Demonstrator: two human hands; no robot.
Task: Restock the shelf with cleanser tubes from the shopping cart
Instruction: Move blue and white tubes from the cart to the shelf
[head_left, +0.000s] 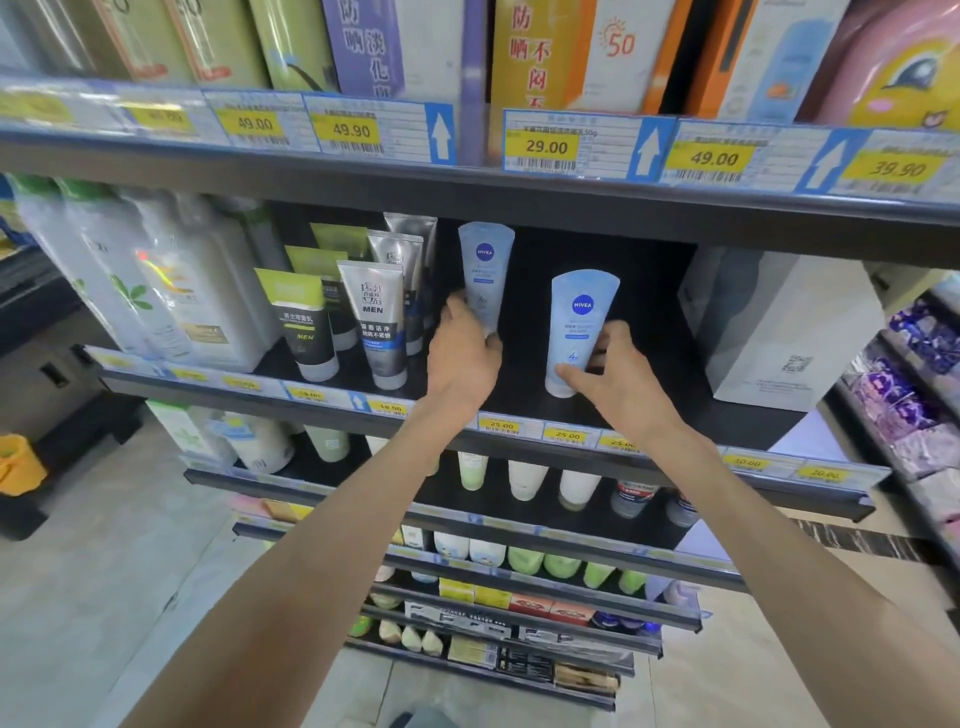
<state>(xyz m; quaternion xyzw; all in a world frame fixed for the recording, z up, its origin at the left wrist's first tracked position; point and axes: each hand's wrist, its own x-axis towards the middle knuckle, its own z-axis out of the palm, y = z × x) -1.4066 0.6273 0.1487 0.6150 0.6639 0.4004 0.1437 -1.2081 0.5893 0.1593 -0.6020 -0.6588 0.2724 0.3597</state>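
Both arms are stretched into the dark middle shelf (649, 312). Two pale blue cleanser tubes are being stood cap-down on it, one per hand.

The left hand (465, 358) is closed around the lower part of the rear tube (485, 270), fingers wrapped at its base; this tube is set deeper in the shelf, just beside the row of grey men's tubes (376, 322). The right hand (605, 376) is held half-closed on the front tube (582, 322), thumb across its lower front and fingers behind its right edge. This tube is nearer the shelf lip and tilts slightly. Whether either cap is fully seated on the shelf cannot be told, since both bases are partly hidden by the hands.

The shopping cart is not in view.

Risks, as judged from this moment:
- Tubes balanced on narrow caps are top-heavy; if either is released before it sits flat, a topple is likely.
- The rear tube is close to the grey row; a knock from the left knuckles on withdrawal could set off a chain of falls.
- The front tube's lean could carry it forward over the price-tag rail (519, 428) if let go early.
- The bay around both tubes is open, so nothing is there to brace them sideways.
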